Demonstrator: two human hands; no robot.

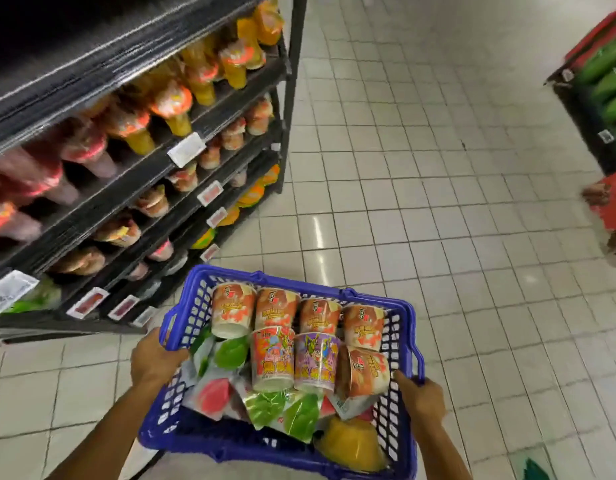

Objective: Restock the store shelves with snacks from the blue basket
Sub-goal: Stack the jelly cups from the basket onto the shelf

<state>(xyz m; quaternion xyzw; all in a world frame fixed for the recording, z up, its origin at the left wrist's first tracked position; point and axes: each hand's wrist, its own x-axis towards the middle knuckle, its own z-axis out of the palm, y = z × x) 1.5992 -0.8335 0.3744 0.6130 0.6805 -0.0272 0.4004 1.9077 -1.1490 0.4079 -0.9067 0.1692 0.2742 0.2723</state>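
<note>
Carrying step, as I judge it: the blue basket (230,441) hangs over the tiled floor (403,168), full, with nothing yet taken out. The left hand (154,358) has its fingers (175,353) curled over the left rim and grips it; the right hand (420,398) grips the right rim, fingers (403,377) wrapped round the edge. Between the two sets of fingers lie noodle cups (275,358) on their sides, green and pink pouches (285,410) nearer the left fingers, and a yellow tub (351,441) below the right fingers. The shelves (230,109) stand up and left of the left fingers, well apart from the basket, their stock blurred. Next, probably: bring the basket to the shelves, free one hand, pick a cup and find its matching row
</note>
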